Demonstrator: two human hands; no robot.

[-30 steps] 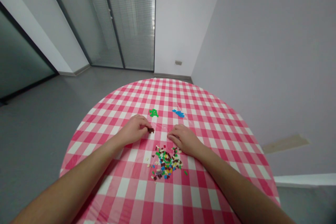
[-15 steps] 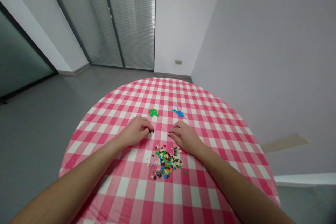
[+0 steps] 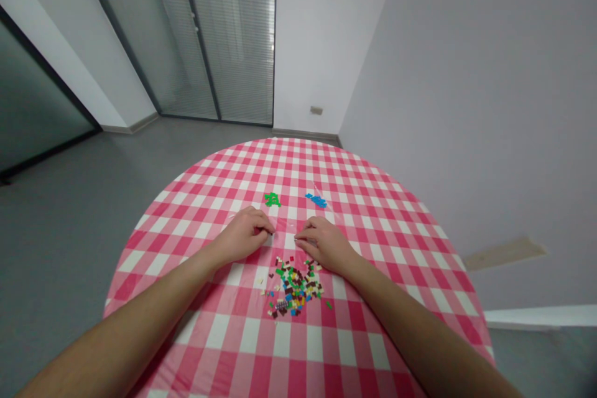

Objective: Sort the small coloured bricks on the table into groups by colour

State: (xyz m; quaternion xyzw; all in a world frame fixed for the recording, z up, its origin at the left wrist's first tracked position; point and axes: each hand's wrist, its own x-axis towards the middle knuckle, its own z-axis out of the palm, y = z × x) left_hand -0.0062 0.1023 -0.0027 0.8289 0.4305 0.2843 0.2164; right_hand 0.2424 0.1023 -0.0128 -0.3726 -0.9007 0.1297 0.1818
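Note:
My left hand (image 3: 245, 233) is closed in a pinch above the tablecloth, with a sliver of a dark building brick (image 3: 272, 234) showing at the fingertips. Facing it across a narrow gap, my right hand (image 3: 325, 242) pinches a tiny building brick that the fingers almost wholly cover. Toward me, just below both hands, lies a loose pile of small building bricks (image 3: 293, 289) in brown, green, cream, blue and yellow. Beyond the left hand sits a group of green bricks (image 3: 272, 199). Past the right hand lies a cluster of blue bricks (image 3: 316, 200).
A round table carries a red and white checked cloth (image 3: 293, 354) with a few creases. A lone green brick (image 3: 329, 305) lies right of the pile. A wall (image 3: 489, 106) rises on the right, and glass doors (image 3: 228, 43) stand at the back.
The dark brick in my left hand showed more clearly before; now the fingers cover most of it. My right fingertips have shifted slightly left, narrowing the gap. The piles are unchanged.

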